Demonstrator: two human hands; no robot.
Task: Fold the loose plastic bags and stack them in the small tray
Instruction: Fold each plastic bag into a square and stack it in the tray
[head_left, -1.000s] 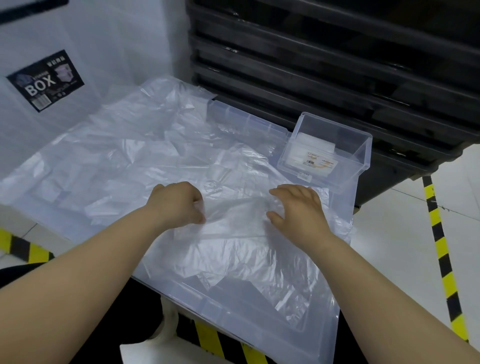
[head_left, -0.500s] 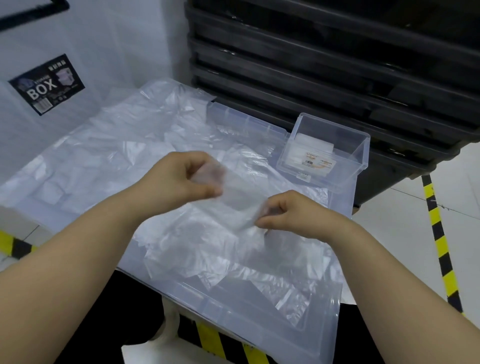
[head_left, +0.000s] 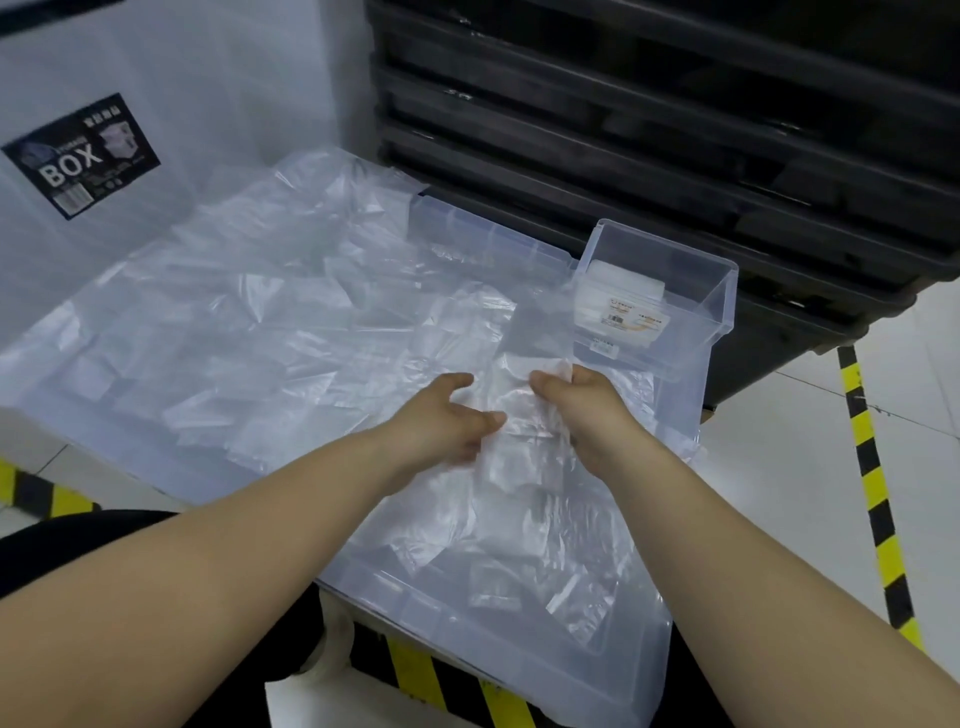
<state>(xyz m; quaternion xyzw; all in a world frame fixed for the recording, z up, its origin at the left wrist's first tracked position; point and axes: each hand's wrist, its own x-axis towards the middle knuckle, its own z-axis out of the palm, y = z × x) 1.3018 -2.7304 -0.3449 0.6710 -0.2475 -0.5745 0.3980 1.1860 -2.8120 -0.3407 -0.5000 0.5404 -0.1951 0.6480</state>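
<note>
A clear plastic bag (head_left: 519, 410), folded into a narrow strip, lies between my two hands above the pile. My left hand (head_left: 447, 421) holds its left edge, thumb on top and fingers curled beneath. My right hand (head_left: 582, 405) grips the right edge, its fingers curled into the film. The small clear tray (head_left: 722, 291) stands just beyond my right hand, with folded bags (head_left: 618, 291) and a white label inside it. Several loose clear bags (head_left: 249, 322) cover the flat clear lid to the left.
The large clear bin lid (head_left: 571, 660) under the bags reaches the near edge by my lap. A black stack of crates (head_left: 675, 130) rises behind the tray. A white storage box with a black BOX label (head_left: 83, 156) stands at the left. Yellow-black floor tape (head_left: 872, 483) runs on the right.
Both hands lifted one bag from the pile, brought its sides together into a narrow strip, and now hold it lower and nearer the small tray.
</note>
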